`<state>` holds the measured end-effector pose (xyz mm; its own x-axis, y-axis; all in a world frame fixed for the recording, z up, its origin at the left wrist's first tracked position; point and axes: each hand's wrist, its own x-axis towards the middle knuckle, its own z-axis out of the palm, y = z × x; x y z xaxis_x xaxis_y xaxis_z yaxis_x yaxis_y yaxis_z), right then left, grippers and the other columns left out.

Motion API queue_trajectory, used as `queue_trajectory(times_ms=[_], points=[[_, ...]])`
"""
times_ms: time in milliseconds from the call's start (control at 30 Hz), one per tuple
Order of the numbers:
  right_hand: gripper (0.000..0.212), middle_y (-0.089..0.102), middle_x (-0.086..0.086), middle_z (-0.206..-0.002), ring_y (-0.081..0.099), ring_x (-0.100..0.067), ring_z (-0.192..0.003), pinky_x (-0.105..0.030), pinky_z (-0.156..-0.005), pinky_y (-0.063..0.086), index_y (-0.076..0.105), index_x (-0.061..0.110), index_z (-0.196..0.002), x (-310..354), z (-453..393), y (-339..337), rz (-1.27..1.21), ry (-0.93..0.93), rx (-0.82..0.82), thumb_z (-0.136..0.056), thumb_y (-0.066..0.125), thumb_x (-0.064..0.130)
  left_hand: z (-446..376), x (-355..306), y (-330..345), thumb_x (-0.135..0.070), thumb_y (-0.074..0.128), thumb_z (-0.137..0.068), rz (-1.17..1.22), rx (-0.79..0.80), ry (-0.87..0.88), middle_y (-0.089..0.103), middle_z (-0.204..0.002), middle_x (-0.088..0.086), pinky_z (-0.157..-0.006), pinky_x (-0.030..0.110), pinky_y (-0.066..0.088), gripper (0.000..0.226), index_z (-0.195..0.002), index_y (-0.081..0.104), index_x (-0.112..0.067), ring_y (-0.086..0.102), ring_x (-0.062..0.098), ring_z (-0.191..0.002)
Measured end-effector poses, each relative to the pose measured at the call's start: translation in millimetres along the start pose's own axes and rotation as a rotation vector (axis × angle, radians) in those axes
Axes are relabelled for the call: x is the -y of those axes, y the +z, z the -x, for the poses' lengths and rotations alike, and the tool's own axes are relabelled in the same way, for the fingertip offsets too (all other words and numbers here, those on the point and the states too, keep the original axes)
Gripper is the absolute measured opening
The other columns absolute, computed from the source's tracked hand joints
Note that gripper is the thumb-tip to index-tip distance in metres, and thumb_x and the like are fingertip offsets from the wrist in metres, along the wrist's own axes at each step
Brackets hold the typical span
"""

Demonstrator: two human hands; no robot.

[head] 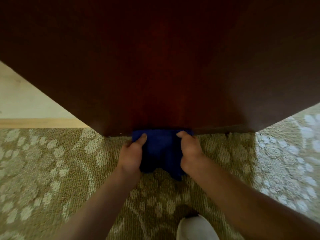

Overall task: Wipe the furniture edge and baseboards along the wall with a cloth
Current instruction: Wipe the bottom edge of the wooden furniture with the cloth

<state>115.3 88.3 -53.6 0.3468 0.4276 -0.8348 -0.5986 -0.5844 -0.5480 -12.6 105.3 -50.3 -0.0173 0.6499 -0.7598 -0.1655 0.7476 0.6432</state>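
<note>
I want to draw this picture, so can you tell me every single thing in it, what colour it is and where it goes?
cloth: one, dark blue, against the bottom edge of the cabinet, hanging down toward the carpet
cabinet: one, dark reddish-brown wood, fills the top and middle
carpet: one, tan with pale leafy pattern, across the bottom
wall: one, cream, far left behind the cabinet
baseboard: one strip, light wood colour, left, where wall meets carpet
white thing: one, bottom edge right of centre; maybe a shoe or knee, too cut off to tell
left hand: one, grips the cloth's left side
right hand: one, grips the cloth's right side
</note>
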Motion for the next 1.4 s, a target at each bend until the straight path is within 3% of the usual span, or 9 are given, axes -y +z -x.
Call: queue_trajectory(times_ms=[100,367,533,667,767,933,1133,1233,1400], points=[[0.034,0.064,-0.012,-0.117,0.063,-0.031,-0.104,-0.041,-0.083,0.053,0.053,0.014,-0.125,8,8,-11,-0.156,-0.066,0.081,-0.092,0.057,0.019,14,-5,4,-0.029,0.064,-0.091,0.051,0.063,0.104,0.071,-0.101,-0.001,-0.069,0.035,0.055,0.023,-0.112,0.063,-0.021,0.071,0.022,-0.089],[0.032,0.051,-0.010,-0.124,0.052,-0.029,-0.110,-0.043,-0.098,0.046,0.040,0.011,-0.130,1,-10,-4,0.154,0.015,0.036,-0.099,0.048,0.017,-21,7,-4,-0.027,0.065,-0.092,-0.052,-0.074,-0.056,0.063,-0.120,0.014,-0.080,0.052,0.057,0.044,-0.130,0.052,-0.009,0.066,0.037,-0.100],[0.030,0.067,-0.012,-0.119,0.065,-0.029,-0.107,-0.040,-0.092,0.051,0.059,0.006,-0.122,-16,4,22,0.177,-0.064,0.344,-0.094,0.059,0.017,-26,-2,-35,-0.030,0.051,-0.098,0.146,-0.293,0.089,0.062,-0.116,0.009,-0.067,0.031,0.050,0.039,-0.129,0.054,-0.006,0.064,0.025,-0.095],[0.023,0.064,-0.013,-0.116,0.062,-0.027,-0.107,-0.040,-0.093,0.051,0.057,0.011,-0.115,-31,9,51,0.284,-0.083,0.321,-0.092,0.058,0.016,-27,-12,-47,-0.021,0.051,-0.098,0.090,-0.395,0.197,0.064,-0.092,0.000,-0.080,0.037,0.053,0.015,-0.088,0.061,-0.019,0.064,0.024,-0.094],[0.028,0.067,-0.017,-0.114,0.065,-0.033,-0.103,-0.038,-0.082,0.052,0.061,0.005,-0.116,-27,1,23,0.016,-0.028,0.188,-0.089,0.058,0.010,-29,-3,-38,-0.022,0.062,-0.091,-0.105,-0.296,0.224,0.070,-0.095,0.006,-0.091,0.046,0.053,0.007,-0.093,0.067,-0.018,0.066,0.029,-0.097],[0.039,0.058,-0.007,-0.110,0.058,-0.030,-0.098,-0.046,-0.094,0.049,0.047,0.015,-0.118,-12,-10,-28,-0.168,-0.063,-0.105,-0.083,0.061,0.026,-32,12,6,-0.028,0.070,-0.086,-0.094,0.016,-0.105,0.066,-0.119,0.010,-0.096,0.053,0.051,0.034,-0.115,0.062,-0.013,0.064,0.035,-0.106],[0.023,0.066,-0.009,-0.111,0.065,-0.027,-0.100,-0.042,-0.090,0.053,0.059,0.012,-0.116,-28,2,40,0.010,-0.046,0.244,-0.093,0.059,0.015,-39,-6,-51,-0.027,0.056,-0.095,0.129,-0.248,0.076,0.068,-0.098,0.002,-0.077,0.038,0.051,0.014,-0.098,0.065,-0.017,0.065,0.027,-0.099],[0.016,0.066,-0.007,-0.110,0.065,-0.024,-0.099,-0.039,-0.090,0.053,0.060,0.016,-0.108,-23,0,39,0.053,-0.003,0.319,-0.094,0.061,0.023,-36,-9,-47,-0.024,0.058,-0.094,0.028,-0.337,0.164,0.070,-0.103,0.005,-0.086,0.044,0.054,0.013,-0.102,0.067,-0.019,0.067,0.029,-0.097],[0.030,0.073,-0.012,-0.112,0.070,-0.028,-0.100,-0.038,-0.083,0.056,0.068,0.012,-0.116,1,-15,-35,-0.074,0.026,0.292,-0.087,0.067,0.021,-21,7,5,-0.026,0.065,-0.092,-0.026,-0.124,-0.005,0.063,-0.097,0.003,-0.088,0.049,0.053,0.012,-0.100,0.057,-0.023,0.063,0.031,-0.096]])
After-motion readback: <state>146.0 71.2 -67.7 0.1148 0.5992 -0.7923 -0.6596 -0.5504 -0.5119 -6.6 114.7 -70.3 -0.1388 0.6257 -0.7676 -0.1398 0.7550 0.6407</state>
